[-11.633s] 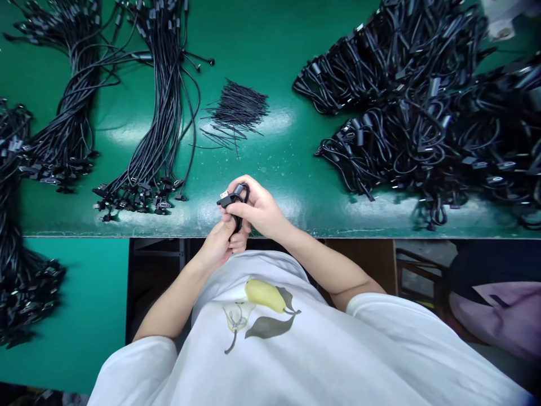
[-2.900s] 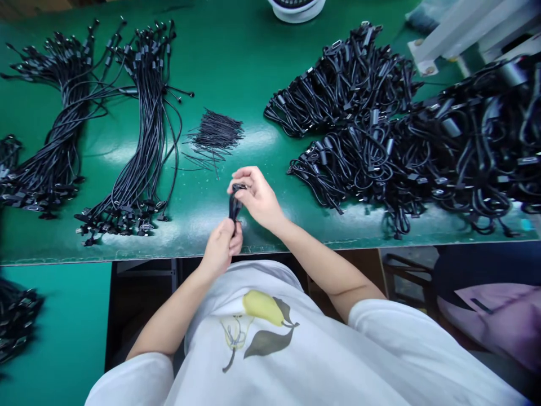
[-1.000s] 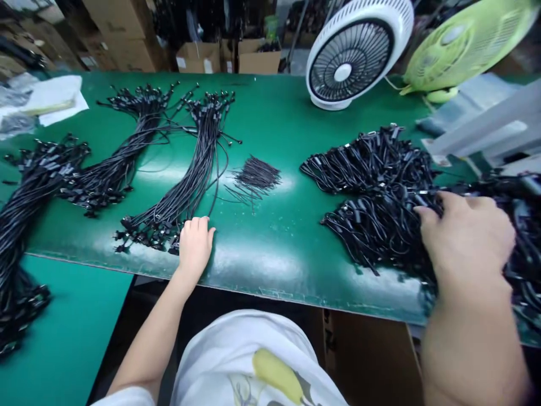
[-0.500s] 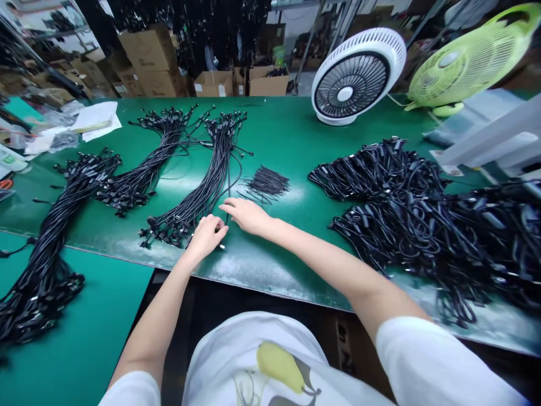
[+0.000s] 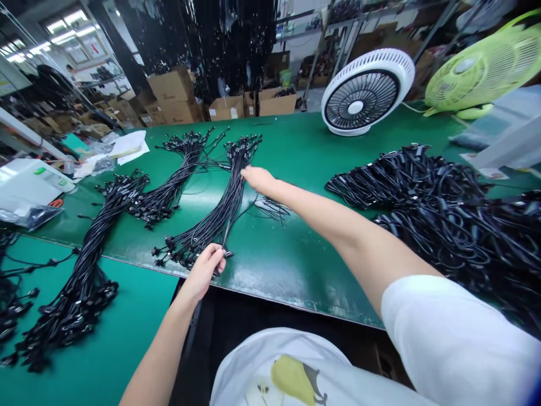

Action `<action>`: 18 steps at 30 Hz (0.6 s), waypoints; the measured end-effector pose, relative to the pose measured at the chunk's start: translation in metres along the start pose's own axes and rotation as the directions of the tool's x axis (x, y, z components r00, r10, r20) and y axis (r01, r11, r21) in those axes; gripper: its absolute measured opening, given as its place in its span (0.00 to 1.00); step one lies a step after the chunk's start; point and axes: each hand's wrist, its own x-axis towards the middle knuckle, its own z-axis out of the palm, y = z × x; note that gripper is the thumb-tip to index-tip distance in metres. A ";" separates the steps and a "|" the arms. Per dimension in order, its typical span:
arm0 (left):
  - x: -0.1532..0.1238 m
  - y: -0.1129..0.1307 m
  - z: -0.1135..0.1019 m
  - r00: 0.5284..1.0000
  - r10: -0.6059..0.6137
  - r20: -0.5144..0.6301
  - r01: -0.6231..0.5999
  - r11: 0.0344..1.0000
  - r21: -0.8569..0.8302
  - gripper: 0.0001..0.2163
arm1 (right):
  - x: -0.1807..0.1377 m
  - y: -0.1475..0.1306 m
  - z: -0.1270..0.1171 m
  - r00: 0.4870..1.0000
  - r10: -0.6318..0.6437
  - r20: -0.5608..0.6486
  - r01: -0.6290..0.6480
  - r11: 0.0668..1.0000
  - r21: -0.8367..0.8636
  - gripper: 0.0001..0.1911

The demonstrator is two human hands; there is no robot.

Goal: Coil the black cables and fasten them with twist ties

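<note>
My left hand [image 5: 207, 267] is closed in a pinch near the front edge of the bench, holding a black cable close to its connector [image 5: 228, 254]. Farther back, my right hand [image 5: 258, 179] is closed on a cable beside the upper part of a long cable bundle [image 5: 226, 197]; its fingertips are partly hidden. The bundle lies slanted, its connectors fanned out at both ends. Partly covered by my right forearm is a small pile of thin black strips [image 5: 273, 210].
Two more cable bundles [image 5: 180, 175] [image 5: 99, 225] lie to the left. Heaped coiled cables [image 5: 435, 208] fill the right side. A white fan [image 5: 355, 107] and a green fan [image 5: 477, 73] stand at the back. Papers [image 5: 129, 148] lie at the far left of the green bench [image 5: 291, 265].
My right hand has moved away from my left, up to the far part of the bundle. My left hand stays near the front edge with a cable end. The view has tilted upward.
</note>
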 end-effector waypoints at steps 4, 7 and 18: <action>0.009 -0.001 0.006 0.996 0.076 0.045 -0.080 0.992 0.096 0.09 | 0.003 0.007 -0.025 0.988 -0.052 -0.145 0.041 0.996 -0.078 0.21; 0.008 0.000 0.007 0.981 0.072 0.179 -0.135 0.918 0.373 0.06 | -0.009 0.008 -0.019 0.989 -0.136 0.054 0.142 0.977 -0.157 0.18; 0.025 -0.028 -0.005 0.949 0.267 0.167 -0.235 0.246 0.940 0.10 | -0.009 -0.003 0.053 0.981 -0.083 0.175 0.124 0.964 -0.237 0.22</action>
